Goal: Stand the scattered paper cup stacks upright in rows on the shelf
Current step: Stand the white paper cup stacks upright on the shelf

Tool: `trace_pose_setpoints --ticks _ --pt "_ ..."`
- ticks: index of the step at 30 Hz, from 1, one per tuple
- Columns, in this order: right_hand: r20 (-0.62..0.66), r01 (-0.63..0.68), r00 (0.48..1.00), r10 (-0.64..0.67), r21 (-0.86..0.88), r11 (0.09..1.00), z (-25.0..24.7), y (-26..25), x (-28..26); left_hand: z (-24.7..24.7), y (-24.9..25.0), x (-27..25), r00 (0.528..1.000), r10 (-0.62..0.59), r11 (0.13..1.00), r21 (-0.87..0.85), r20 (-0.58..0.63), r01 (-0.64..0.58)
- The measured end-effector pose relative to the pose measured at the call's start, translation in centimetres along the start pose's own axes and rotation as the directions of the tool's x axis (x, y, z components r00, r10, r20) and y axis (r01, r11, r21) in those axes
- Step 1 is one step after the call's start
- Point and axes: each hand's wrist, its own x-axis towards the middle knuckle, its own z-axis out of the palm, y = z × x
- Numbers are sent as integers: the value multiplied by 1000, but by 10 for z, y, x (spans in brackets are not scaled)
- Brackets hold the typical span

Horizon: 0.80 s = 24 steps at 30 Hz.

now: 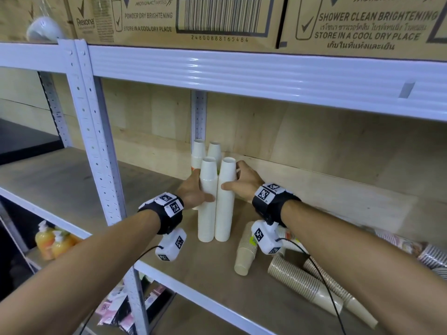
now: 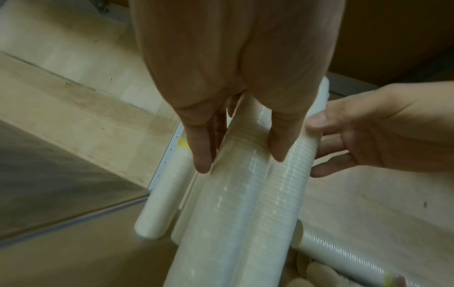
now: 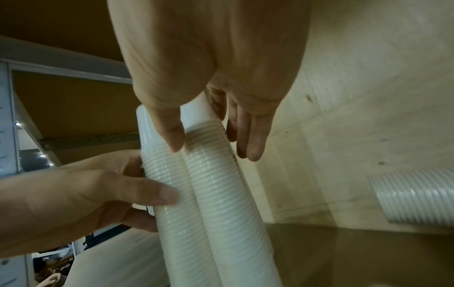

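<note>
Forearms reach in over the front lip of the shelf (image 1: 169, 276), and nearest the viewer on the right the unfinished work lies flat: brown cup stacks (image 1: 312, 284) on their sides, a beige stack (image 1: 245, 252) leaning below the right wrist, and printed stacks (image 1: 411, 247) further right, none of them stood up yet. Just beyond those, two tall white stacks stand upright side by side, touching along their length, and the hands bracket them. The left hand (image 1: 193, 192) wraps the left front stack (image 1: 207, 209), thumb across its front and fingers round its far side; the left wrist view shows the fingers curled around the ribbed column. The right hand (image 1: 244, 182) holds the right front stack (image 1: 225, 204) likewise, thumb laid on the front and fingers bent around its outer side. Each hand grips high up, probably because such slim, tall columns tip easily, and squeezing from both sides presses the pair together into one neat row. Behind them, two more white stacks (image 1: 205, 153) stand against the plywood back wall (image 1: 314, 141), next to the rear upright post (image 1: 199, 117), forming the back row, so the front pair seems to be lining up with it. Above, cardboard cartons (image 1: 179, 18) sit on the upper shelf.
</note>
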Motion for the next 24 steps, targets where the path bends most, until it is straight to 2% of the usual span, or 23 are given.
trace_pose_setpoints --ticks 5,8,10,15,24 --pt "-3 92 996 -92 -12 996 -25 -24 12 -35 38 9 997 70 997 35 -41 -69" --pt "49 140 989 -137 -53 989 -36 -36 18 -54 63 12 993 114 991 74 16 -115" --pt "103 153 984 -142 -106 983 -39 -42 21 -61 75 14 988 132 975 172 74 -143" --pt "169 198 972 -166 -199 960 -39 -43 23 -66 81 18 978 131 922 343 165 -181" --pt "63 201 980 -191 -268 942 -37 -38 27 -58 79 20 985 153 912 372 75 -170"
